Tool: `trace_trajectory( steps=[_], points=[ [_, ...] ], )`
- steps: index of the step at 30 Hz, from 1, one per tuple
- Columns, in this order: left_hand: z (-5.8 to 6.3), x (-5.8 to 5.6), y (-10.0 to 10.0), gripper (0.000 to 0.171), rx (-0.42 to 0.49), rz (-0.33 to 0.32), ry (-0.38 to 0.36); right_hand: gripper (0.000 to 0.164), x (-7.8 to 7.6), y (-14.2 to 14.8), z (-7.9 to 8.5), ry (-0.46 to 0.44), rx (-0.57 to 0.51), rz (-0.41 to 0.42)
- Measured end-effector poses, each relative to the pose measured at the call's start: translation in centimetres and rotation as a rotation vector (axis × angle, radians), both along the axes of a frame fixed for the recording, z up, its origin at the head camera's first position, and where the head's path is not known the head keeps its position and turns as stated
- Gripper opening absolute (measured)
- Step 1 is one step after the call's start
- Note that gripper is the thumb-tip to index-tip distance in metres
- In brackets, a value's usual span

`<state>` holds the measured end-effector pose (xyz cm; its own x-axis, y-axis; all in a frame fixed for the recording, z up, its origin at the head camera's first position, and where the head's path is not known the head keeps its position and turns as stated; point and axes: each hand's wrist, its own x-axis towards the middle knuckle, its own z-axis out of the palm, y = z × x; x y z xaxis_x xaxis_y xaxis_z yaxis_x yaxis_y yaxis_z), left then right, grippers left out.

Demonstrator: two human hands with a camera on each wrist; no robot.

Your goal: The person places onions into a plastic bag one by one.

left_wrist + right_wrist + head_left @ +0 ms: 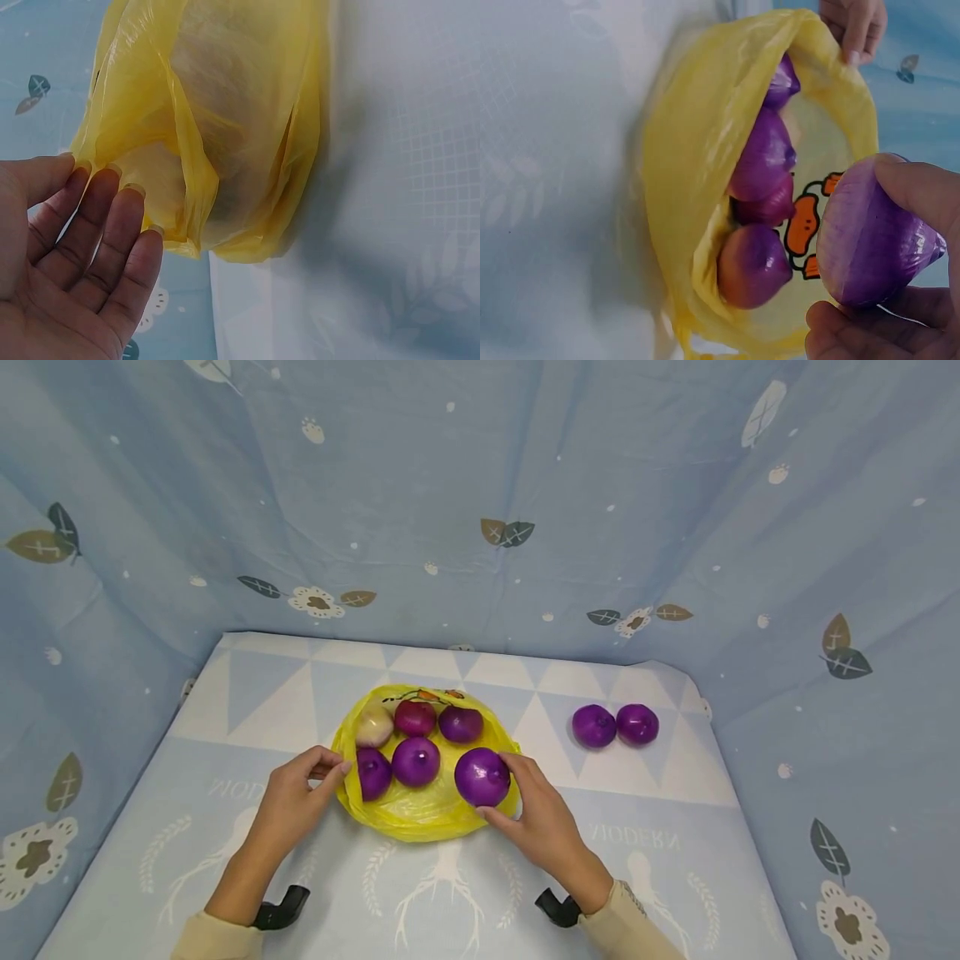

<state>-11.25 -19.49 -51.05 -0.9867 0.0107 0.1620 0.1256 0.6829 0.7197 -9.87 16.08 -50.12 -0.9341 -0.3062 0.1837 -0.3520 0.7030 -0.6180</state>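
A yellow plastic bag (pixel 408 827) lies with its mouth spread wide on the table, several purple onions (pixel 416 762) and one pale onion (pixel 374 727) inside it. At the bag's left rim, my left hand (pixel 294 797) pinches the plastic between thumb and fingertips; the left wrist view shows the bag's edge (pixel 196 187) drawn toward that hand (pixel 90 255). My right hand (pixel 543 818) grips a purple onion (pixel 482 777) over the bag's right side. In the right wrist view, thumb and fingers hold this onion (pixel 877 232) from opposite sides, its pointed end toward the palm.
Two more purple onions (pixel 594 727) sit side by side on the table to the right of the bag. A patterned cloth covers the table (pixel 450 902). Blue patterned curtains (pixel 420 502) hang behind it and at both sides.
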Motion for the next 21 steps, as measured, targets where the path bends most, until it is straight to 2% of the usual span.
trace_trajectory(
  steps=[7, 21],
  points=[
    [0.0, 0.0, -0.1, 0.008, 0.000, 0.004, -0.017, 0.082, -0.8, -1.5, -1.1, -0.046, 0.009, 0.001],
    [0.1, 0.0, 0.1, 0.007, -0.001, -0.001, 0.009, 0.080, -2.4, -2.7, -3.5, -0.105, 0.064, 0.003]
  ],
)
